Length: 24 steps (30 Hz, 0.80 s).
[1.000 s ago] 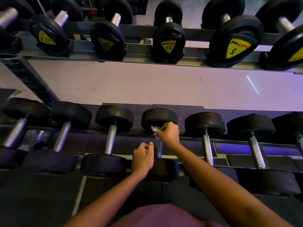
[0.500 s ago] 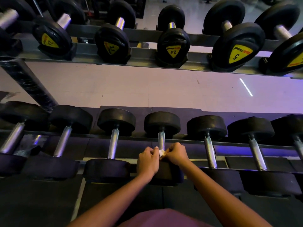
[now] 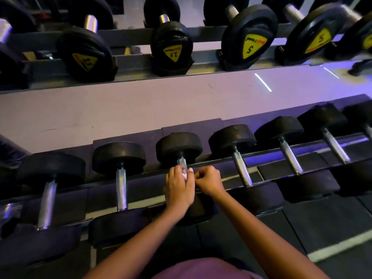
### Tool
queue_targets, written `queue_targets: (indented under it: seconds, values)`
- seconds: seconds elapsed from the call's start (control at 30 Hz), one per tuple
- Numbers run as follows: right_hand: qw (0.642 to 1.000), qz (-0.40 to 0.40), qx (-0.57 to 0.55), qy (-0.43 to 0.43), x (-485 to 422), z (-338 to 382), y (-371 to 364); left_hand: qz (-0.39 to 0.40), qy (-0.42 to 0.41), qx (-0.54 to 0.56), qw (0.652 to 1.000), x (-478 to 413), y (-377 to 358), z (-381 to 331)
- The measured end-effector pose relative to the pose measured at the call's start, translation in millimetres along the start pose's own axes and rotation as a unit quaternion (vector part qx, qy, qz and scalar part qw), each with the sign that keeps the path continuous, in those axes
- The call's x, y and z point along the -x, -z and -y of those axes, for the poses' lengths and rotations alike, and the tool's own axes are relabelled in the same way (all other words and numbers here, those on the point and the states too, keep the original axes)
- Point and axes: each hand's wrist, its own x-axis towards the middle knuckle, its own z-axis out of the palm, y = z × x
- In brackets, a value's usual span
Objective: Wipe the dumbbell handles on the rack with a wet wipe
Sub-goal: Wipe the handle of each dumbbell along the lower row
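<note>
Chrome handle [image 3: 182, 162] of one dumbbell [image 3: 179, 147] on the lower rack [image 3: 145, 188]: we see only its far end, just beyond the fingers [image 3: 177, 172]. Both hands cover the part nearer to us.

Left hand [image 3: 179, 190]: fingers curled over the handle from the left, clenched round it.

Wipe [image 3: 185, 175]: a small white patch against the handle, showing between the left fingers and the right hand [image 3: 209, 181].

Right hand: fingers bent in, tips at the wipe's right edge, pinching it. The knuckles of the two hands almost touch. We cannot tell how far the wipe wraps round the handle, as the hands hide it.

The dumbbell lies across the rack. Its far head sits beyond the fingers. Its near head [image 3: 199, 210] sits on our side of them, partly hidden under the wrists.

Left of the fingers: a neighbour with a bare handle [image 3: 121, 190], and another further left. Right of the fingers: a bare handle [image 3: 241, 170] close by, with more dumbbells past it. A violet glow [image 3: 267, 156] lies on the rail there.

Well beyond the fingers, past a strip of pale floor [image 3: 120, 109], we note an upper tier [image 3: 130, 57] of black dumbbells with yellow labels. We read "25" [image 3: 173, 52] and "5" [image 3: 250, 46].

On our side of the fingers: dark mats [image 3: 302, 228] and a purple garment [image 3: 201, 268] at the lower edge.
</note>
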Motion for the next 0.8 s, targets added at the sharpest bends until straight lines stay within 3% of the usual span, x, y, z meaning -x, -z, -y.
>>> queue_targets:
  seconds: [0.13,0.3,0.4,0.63,0.8]
  values:
    - [0.999,-0.031,-0.013,-0.005,-9,-12,29,-0.002,-0.044,0.101,0.994,-1,-5,-25]
    - [0.997,-0.070,-0.023,0.019,-24,-33,95,-0.023,-0.076,0.068,0.995,11,-40,-55]
    - [0.997,-0.067,-0.024,0.034,-31,-58,137,-0.059,-0.052,0.058,0.995,17,-71,-77]
    - [0.999,0.009,0.022,0.039,-39,-107,186,-0.084,0.037,0.027,0.995,39,-138,-98]
    - [0.995,0.092,0.039,0.020,-37,-125,168,-0.041,0.107,0.029,0.993,49,-154,-94]
